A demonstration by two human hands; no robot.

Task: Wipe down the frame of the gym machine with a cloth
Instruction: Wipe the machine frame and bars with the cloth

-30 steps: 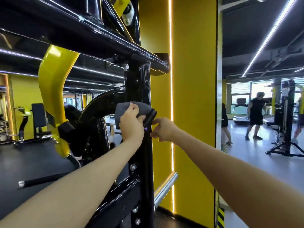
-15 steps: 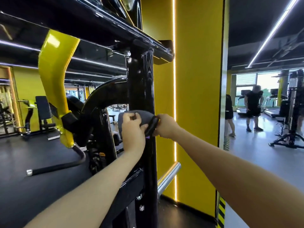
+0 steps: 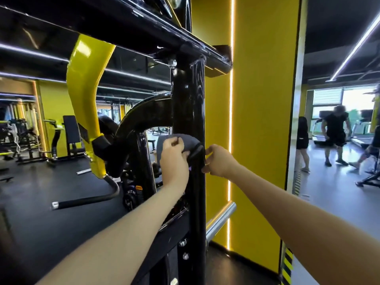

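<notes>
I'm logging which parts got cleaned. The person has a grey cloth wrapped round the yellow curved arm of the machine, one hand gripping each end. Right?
Not quite. The head view shows the grey cloth wrapped round the black upright post, not the yellow curved arm, which stands untouched to the left. The rest holds: left hand and right hand each grip an end.

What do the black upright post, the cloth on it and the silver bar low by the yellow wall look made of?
Black upright post: likely steel under glossy black paint; it mirrors the lights sharply.
Cloth: soft grey fabric, maybe microfibre; matte, folding around the post.
Silver bar: bare or chromed metal, bright with a long highlight.
</notes>
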